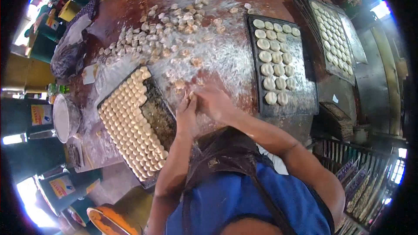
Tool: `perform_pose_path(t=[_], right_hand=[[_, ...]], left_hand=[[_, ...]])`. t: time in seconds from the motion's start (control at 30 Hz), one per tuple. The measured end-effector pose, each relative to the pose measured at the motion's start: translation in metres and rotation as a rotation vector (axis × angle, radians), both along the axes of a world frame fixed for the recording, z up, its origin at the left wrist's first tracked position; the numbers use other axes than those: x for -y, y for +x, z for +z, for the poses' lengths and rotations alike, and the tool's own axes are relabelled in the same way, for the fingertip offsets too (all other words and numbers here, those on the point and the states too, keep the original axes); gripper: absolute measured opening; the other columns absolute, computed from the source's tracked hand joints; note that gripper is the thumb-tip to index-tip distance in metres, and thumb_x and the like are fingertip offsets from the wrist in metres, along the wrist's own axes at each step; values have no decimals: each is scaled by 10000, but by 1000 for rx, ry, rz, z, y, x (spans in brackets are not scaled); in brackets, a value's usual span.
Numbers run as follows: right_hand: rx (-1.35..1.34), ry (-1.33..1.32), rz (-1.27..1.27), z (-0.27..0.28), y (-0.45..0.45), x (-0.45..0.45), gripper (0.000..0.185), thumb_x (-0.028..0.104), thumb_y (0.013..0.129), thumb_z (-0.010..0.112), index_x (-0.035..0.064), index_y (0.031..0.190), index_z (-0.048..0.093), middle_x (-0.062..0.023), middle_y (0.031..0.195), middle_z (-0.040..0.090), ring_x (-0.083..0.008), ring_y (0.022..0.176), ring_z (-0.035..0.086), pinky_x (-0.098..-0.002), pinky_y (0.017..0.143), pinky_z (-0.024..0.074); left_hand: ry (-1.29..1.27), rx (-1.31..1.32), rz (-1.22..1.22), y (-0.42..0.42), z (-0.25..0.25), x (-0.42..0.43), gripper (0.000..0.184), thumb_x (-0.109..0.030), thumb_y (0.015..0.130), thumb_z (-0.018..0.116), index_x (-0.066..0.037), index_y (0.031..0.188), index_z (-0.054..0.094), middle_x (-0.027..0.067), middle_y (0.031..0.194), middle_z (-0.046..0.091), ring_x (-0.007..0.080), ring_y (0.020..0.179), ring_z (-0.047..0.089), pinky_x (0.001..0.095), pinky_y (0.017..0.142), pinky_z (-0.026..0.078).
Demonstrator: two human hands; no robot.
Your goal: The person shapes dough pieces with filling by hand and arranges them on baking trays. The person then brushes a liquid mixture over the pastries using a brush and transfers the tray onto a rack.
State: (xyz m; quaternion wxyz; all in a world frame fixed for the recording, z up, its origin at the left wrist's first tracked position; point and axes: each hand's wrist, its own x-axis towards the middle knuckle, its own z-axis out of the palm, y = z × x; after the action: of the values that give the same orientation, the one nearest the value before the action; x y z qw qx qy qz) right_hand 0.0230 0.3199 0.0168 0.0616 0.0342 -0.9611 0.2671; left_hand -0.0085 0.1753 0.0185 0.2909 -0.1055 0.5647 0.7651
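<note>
Powdery red tabletop [119, 15] — bare hands [187, 109] close together beside lumpy dough [179, 84]

I watch through one camera worn on the person's head, looking forward and steeply down. The blue cloth garment [222, 202] fills the bottom of my view, very near and seen from above. The bare left grip [187, 108] and bare right grip [214, 101] fall about mid-frame, farther from the lens. Past them, the red-brown, white-dusted surface [235, 61] runs away toward the top edge, where things look smallest. My lens is very wide: the round picture turns black at its corners and bends outer lines, catching the black barred metal rack [370, 156] at lower right and dark green containers [19, 156] along the left.
</note>
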Motion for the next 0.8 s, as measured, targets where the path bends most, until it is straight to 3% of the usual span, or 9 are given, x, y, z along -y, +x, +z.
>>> perform_pose_path(t=[0.1,0.2,0.27,0.33,0.4,0.5,0.53,0.7,0.8], right_hand=[[100,-846,-141,11,22,-2,408,177,866,688,93,1257,605,-139,1162,642,-301,979,649,-391,888,522],[259,-765,-183,9,34,-2,324,179,822,718,47,1114,666,-156,1037,682,-227,898,677,-338,771,548],[308,-799,-254,25,44,8,285,161,805,725,28,1055,689,-165,957,703,-220,857,695,-321,729,555],[-159,-212,-306,33,58,26,247,113,821,679,28,1053,690,-173,929,702,-288,796,693,-328,706,553],[-222,-395,-274,34,62,32,247,89,832,636,40,1070,686,-183,976,692,-344,827,671,-360,740,549],[-9,-577,-267,-12,56,5,298,49,834,629,61,1130,662,-170,1069,685,-323,926,671,-376,804,533],[12,-884,-323,-21,48,-2,305,43,834,638,65,1137,657,-161,1068,689,-313,944,668,-376,821,525],[317,-555,-152,24,41,-31,296,78,858,656,74,1154,647,-162,1037,663,-360,993,628,-389,844,511],[87,-352,25,-67,41,-52,287,78,829,669,70,1116,660,-160,1038,650,-370,978,623,-417,819,515]], left_hand=[[43,-73,-130,4,-3,25,315,-70,978,495,-8,1280,561,51,1030,649,147,821,627,319,697,530],[-557,-615,-596,14,33,37,360,-80,945,553,-2,1295,556,90,1010,675,195,864,655,363,754,543],[-395,-930,-523,15,10,37,326,-25,903,554,23,1222,599,100,1077,685,156,932,651,280,828,529],[-158,-487,-423,10,13,27,325,-65,853,614,9,1167,646,170,896,710,227,849,680,373,786,538],[-85,-293,-334,8,14,24,331,-78,816,638,5,1136,662,197,906,704,281,872,692,371,815,531],[-558,-1048,-427,27,-31,9,471,-107,796,639,-2,1251,576,236,1180,627,362,1027,647,386,853,533],[-568,-1041,-421,27,-27,8,471,-107,796,639,-2,1251,576,236,1180,627,362,1027,647,386,853,533],[-621,-1103,-594,-6,-42,0,386,-142,788,688,-29,1153,630,211,1096,640,354,990,639,425,848,516],[-604,-974,-459,9,-51,-21,249,-96,801,673,-27,1041,681,186,1027,662,338,916,657,407,800,529]])
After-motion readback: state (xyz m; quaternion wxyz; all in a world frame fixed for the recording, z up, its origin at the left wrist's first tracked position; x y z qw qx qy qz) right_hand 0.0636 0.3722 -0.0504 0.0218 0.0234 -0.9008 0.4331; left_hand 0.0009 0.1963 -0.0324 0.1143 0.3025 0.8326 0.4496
